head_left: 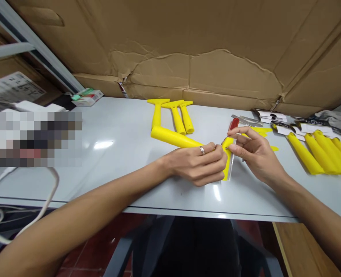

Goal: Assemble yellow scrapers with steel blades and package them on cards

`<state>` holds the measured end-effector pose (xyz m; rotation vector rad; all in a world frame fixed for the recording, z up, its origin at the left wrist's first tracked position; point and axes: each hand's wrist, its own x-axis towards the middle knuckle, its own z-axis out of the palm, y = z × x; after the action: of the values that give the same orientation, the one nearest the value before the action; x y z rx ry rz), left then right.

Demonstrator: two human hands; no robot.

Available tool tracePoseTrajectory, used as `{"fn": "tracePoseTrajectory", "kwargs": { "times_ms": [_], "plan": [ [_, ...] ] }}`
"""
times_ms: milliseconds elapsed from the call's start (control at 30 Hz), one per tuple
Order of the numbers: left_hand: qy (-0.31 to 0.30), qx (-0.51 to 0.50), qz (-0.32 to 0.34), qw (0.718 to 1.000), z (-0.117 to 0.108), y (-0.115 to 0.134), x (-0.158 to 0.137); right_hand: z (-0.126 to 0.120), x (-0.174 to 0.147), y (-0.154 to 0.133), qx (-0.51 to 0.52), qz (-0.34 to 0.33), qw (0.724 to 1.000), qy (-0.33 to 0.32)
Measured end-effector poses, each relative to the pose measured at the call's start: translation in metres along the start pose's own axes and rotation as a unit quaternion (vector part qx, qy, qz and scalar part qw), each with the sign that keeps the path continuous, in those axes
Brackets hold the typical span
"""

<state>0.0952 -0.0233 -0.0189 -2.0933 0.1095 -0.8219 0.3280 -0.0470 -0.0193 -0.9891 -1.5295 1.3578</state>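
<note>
My left hand (201, 165), with a ring on one finger, is closed around a yellow scraper (178, 139) near its head. The round handle points left above the table. The scraper's wide flat head has a clear strip along its edge and shows between my two hands. Against that head, the thumb and fingertips of my right hand (258, 156) are drawn together; whatever they pinch is too small to make out. Just behind these fingertips is a red handle (234, 123), its lower part hidden. Thin metal blades (247, 120) and flat yellow pieces (261, 131) lie beyond my right hand.
Three yellow scraper bodies (176, 117) lie at the table's back. Several yellow scrapers with black-and-white sleeves (322, 156) are at right. A small box (87, 97) stands back left, near white cables (53, 184). A cardboard wall (193, 73) closes off the rear of the white table (124, 127).
</note>
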Motion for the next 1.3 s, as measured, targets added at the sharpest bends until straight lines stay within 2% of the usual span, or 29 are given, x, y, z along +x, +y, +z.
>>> {"fn": "tracePoseTrajectory", "kwargs": {
  "times_ms": [133, 433, 767, 1167, 1233, 1300],
  "plan": [
    [0.002, -0.019, -0.004, 1.0, -0.003, -0.002, 0.001, 0.001, 0.0, 0.001, 0.018, -0.006, 1.0, 0.004],
    [0.009, -0.033, 0.004, 0.999, -0.002, -0.002, 0.002, 0.006, -0.002, -0.004, 0.001, 0.036, 0.999, -0.002],
    [-0.003, -0.042, 0.004, 0.999, -0.003, -0.002, 0.002, 0.008, -0.002, -0.006, -0.037, 0.022, 0.999, 0.033],
    [-0.007, -0.056, -0.025, 0.998, -0.003, 0.004, -0.001, 0.015, -0.007, -0.005, -0.04, -0.013, 0.998, 0.051],
    [-0.005, -0.059, -0.02, 0.998, -0.002, 0.005, -0.002, 0.015, -0.007, -0.002, -0.061, -0.04, 0.995, 0.072],
    [-0.002, -0.06, -0.022, 0.998, -0.001, 0.005, -0.003, 0.014, -0.008, 0.0, -0.131, -0.088, 0.984, 0.088]
  ]
}}
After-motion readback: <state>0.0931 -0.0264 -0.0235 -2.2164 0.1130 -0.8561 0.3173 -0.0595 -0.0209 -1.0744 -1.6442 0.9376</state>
